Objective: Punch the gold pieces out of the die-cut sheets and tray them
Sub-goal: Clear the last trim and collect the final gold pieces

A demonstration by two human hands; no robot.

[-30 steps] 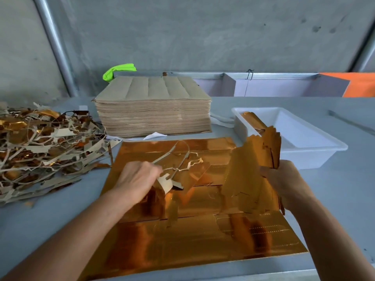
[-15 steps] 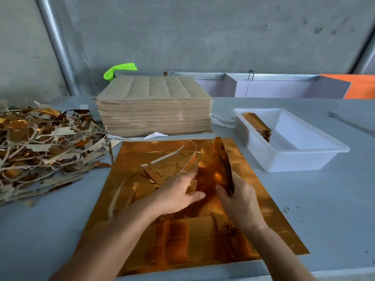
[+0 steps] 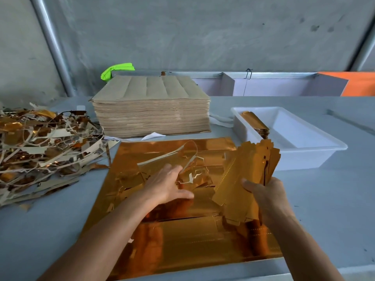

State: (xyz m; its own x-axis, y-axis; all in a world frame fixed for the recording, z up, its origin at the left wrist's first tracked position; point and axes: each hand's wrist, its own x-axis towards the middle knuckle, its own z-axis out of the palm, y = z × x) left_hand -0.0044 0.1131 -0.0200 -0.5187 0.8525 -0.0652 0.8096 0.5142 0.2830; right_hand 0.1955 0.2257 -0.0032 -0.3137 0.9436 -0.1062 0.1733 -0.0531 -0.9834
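Gold die-cut sheets (image 3: 182, 240) lie flat on the grey bench (image 3: 40, 230), nearest edge at the bench's front lip; both forearms reflect in the foil. How many sheets are stacked, can't tell.

Left hand (image 3: 164, 185) is over the middle of the top sheet, palm down, fingers (image 3: 182, 194) mostly straight and spread, resting on loose offcut skeleton (image 3: 182, 159) that curls up off the sheet. Can't tell if it's pinching any of it.

Right hand (image 3: 267, 191) is at the sheet's right side, fingers curled round a bundle of punched gold pieces (image 3: 249, 171). Bundle is held up off the sheet, tilted, top leaning toward the right, upper edge stepped and uneven. Thumb lies across its front face.

Right of the sheets, just beyond the bundle: white plastic tray (image 3: 304, 159) on the bench. A stack of trayed gold pieces (image 3: 255, 122) sits against its left wall.

Left of the sheets: big scrap pile (image 3: 40, 147) of gold and grey-backed trim strips, touching the sheet's far-left corner.

Behind the sheets: tall stack of unpunched sheets (image 3: 150, 110), grey-brown back side up, squared off. Small white scraps (image 3: 153, 136) at its base.

Further back: neon green cloth (image 3: 115, 71) behind the stack, metal partition rail (image 3: 253, 75), orange panel (image 3: 353, 84) far right, concrete wall (image 3: 203, 33), angled metal pipe (image 3: 52, 45) at left.
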